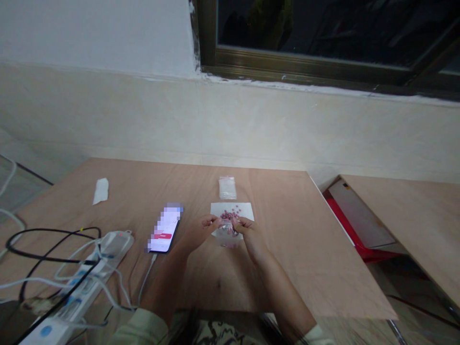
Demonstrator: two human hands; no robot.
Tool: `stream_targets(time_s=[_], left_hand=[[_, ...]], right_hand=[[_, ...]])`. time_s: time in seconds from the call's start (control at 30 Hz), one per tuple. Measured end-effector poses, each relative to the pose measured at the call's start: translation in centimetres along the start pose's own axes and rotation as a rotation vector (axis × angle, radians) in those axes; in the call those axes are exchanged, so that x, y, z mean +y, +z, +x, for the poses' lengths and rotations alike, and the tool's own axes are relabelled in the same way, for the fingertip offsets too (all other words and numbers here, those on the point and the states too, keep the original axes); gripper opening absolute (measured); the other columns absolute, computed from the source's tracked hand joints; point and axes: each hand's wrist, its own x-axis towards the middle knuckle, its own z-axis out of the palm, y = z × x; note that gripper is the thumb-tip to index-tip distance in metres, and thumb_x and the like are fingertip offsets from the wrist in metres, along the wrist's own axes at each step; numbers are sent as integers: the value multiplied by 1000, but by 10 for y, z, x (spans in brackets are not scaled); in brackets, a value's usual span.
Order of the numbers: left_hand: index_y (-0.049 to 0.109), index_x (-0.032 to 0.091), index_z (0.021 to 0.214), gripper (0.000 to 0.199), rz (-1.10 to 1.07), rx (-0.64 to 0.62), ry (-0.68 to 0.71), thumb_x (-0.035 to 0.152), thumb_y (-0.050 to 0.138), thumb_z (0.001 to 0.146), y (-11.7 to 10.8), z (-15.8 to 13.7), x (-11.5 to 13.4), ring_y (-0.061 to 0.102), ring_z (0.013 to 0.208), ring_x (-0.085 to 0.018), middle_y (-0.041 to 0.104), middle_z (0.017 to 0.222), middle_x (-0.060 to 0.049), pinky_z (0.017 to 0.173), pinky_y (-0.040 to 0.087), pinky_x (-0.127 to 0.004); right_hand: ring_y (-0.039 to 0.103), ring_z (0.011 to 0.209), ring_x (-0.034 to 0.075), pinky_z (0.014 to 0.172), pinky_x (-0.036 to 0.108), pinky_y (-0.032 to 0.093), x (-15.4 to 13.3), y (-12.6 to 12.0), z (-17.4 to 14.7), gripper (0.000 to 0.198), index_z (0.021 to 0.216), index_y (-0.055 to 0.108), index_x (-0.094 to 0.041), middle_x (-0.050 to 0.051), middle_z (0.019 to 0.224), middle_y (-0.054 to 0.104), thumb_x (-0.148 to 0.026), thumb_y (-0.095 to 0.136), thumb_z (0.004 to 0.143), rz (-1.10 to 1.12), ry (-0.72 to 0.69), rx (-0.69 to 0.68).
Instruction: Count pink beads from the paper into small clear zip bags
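A plywood desk (287, 268) stands against a pale wall under a dark window. Both hands, left hand (199, 233) and right hand (250, 233), pinch a small clear bag (227, 232) with their fingers, holding it just over white paper (245, 209) so the pink beads (230, 213) stay contained.

Light brown plywood table (287, 268); white paper sheet (244, 210) under fingertips, clear plastic bag stack (227, 187) beyond, black smartphone (164, 230) left, white power strip (89, 273) farther left.
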Motion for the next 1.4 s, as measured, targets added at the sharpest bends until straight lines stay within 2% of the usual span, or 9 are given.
stream_targets(time_s=[0.17, 0.3, 0.43, 0.67, 0.8, 0.97, 1.1, 1.27, 1.4], left_hand=[[61, 15, 73, 26, -70, 41, -4, 39, 51, 71, 0, 3, 1, 56, 68, -15, 63, 71, -2, 63, 42, -26], [61, 14, 76, 32, -122, 184, -87, 43, 49, 71, 2, 8, 7, 55, 63, -15, 62, 67, -2, 60, 43, -26], [61, 14, 80, 36, -83, 323, -69, 44, 43, 74, -1, 9, 2, 57, 73, -16, 64, 77, -3, 69, 43, -27], [57, 17, 72, 30, 251, 261, -139, 36, 35, 77, -6, -4, -47, 56, 70, -17, 63, 73, -3, 65, 43, -29], [55, 17, 72, 28, 469, 199, -21, 35, 35, 78, -3, -12, -74, 55, 73, -18, 60, 74, -4, 68, 42, -30], [55, 18, 74, 29, 545, 197, 19, 37, 34, 80, -2, -12, -82, 54, 71, -18, 59, 74, -4, 67, 42, -29], [55, 18, 76, 27, 538, 213, 38, 35, 34, 79, -3, -13, -82, 55, 76, -18, 60, 78, -5, 69, 42, -29], [54, 18, 76, 27, 517, 226, 23, 35, 34, 79, -2, -13, -86, 55, 77, -18, 60, 78, -4, 70, 43, -30], [55, 18, 76, 26, 499, 224, 20, 35, 36, 79, -2, -14, -86, 55, 77, -19, 61, 78, -5, 71, 43, -30]], right_hand=[[43, 49, 10, 52, 24, 34, -1, -1, 3, 36, 54, 57, -15, -1, 50, 54, -50, 59, 63, -26, -15, 18], [52, 57, 13, 59, 27, 39, 11, -3, 5, 39, 68, 60, -15, 1, 61, 60, -53, 59, 61, 94, 92, -132], [50, 52, 11, 57, 26, 39, 17, -6, 5, 36, 63, 58, -15, -1, 57, 57, -50, 63, 58, 71, 70, -116], [44, 43, 9, 46, 22, 34, 17, -28, 5, 37, 52, 52, -14, -2, 45, 50, -50, 58, 62, -50, -39, 140], [41, 39, 9, 42, 22, 32, 26, -59, 8, 38, 51, 50, -15, -3, 42, 47, -51, 58, 58, -126, -60, 354], [45, 39, 12, 40, 24, 33, 40, -113, 14, 37, 56, 52, -15, 0, 45, 51, -52, 54, 60, -300, -72, 639], [52, 50, 17, 47, 26, 35, 45, -143, 15, 32, 64, 58, -12, 8, 59, 60, -42, 47, 70, -663, -48, 745], [53, 79, 26, 65, 33, 34, 41, -141, 11, 25, 82, 62, -11, 16, 83, 62, -29, 47, 73, -1213, 62, 959], [46, 89, 31, 71, 37, 31, 33, -118, 14, 32, 96, 56, -8, 20, 96, 56, -28, 47, 73, -1324, 25, 1142]])
